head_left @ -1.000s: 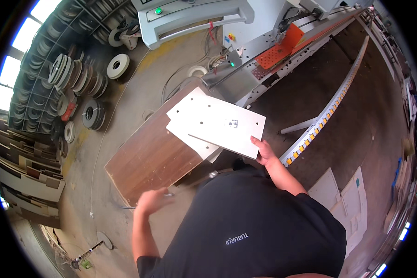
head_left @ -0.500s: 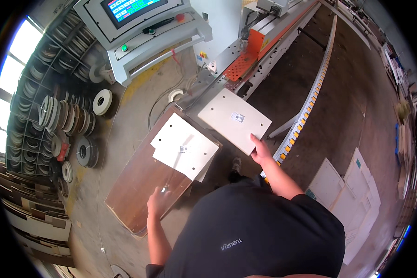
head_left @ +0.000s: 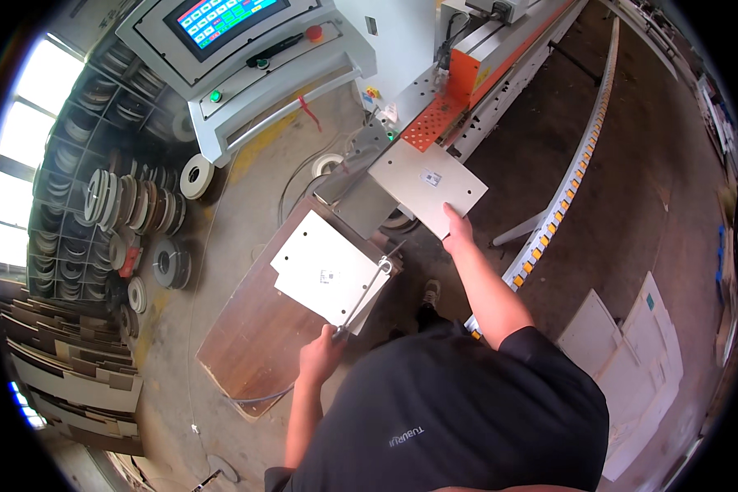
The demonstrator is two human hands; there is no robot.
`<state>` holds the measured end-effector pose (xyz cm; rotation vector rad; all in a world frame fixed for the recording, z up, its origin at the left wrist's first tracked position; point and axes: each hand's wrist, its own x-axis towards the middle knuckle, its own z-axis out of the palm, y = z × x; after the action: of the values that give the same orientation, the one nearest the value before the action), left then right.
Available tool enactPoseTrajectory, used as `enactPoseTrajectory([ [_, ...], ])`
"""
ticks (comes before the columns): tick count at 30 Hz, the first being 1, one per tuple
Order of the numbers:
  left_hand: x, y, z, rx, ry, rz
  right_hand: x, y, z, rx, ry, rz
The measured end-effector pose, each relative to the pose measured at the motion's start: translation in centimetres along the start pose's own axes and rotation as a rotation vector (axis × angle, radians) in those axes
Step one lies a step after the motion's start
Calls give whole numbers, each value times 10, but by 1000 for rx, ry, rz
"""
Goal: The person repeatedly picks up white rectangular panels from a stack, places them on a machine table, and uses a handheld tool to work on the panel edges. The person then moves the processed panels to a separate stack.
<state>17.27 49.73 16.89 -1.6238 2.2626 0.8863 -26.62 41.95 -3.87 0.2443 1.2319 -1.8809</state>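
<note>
My right hand (head_left: pixel 457 227) grips the near edge of a white drilled panel (head_left: pixel 418 190) with a small printed label, holding it out by the machine's metal end plate. A thin rod-like tool, apparently an air blow gun (head_left: pixel 359 303), is in my closed left hand (head_left: pixel 321 354). Its long nozzle points up and to the right, across the edge of a stack of similar white panels (head_left: pixel 303 271). These lie slightly askew on a brown board-topped stand (head_left: pixel 246 353). A dark hose (head_left: pixel 262 399) runs over the near end of the stand.
Ahead stands a machine with an orange perforated guard (head_left: pixel 444 119) and a control panel (head_left: pixel 246 66) with a lit screen. A curved roller rail (head_left: pixel 562 184) runs along the right. Rolls of edging tape (head_left: pixel 139 201) fill a left rack; loose white boards (head_left: pixel 631 361) lie at right.
My left hand has moved right and forward, bringing the rod-like tool to the panel stack's right edge. The panel in my right hand has shifted slightly right and tilted against the machine's end.
</note>
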Motion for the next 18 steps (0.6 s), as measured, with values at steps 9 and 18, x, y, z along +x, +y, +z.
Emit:
enactPoseTrajectory([
  [9,15,17,-16,-50,24,17,36,-24,19,-97,121,-44],
  [18,13,39,-11,-61,-52,-109,162,-120,6,-105,95,-5],
])
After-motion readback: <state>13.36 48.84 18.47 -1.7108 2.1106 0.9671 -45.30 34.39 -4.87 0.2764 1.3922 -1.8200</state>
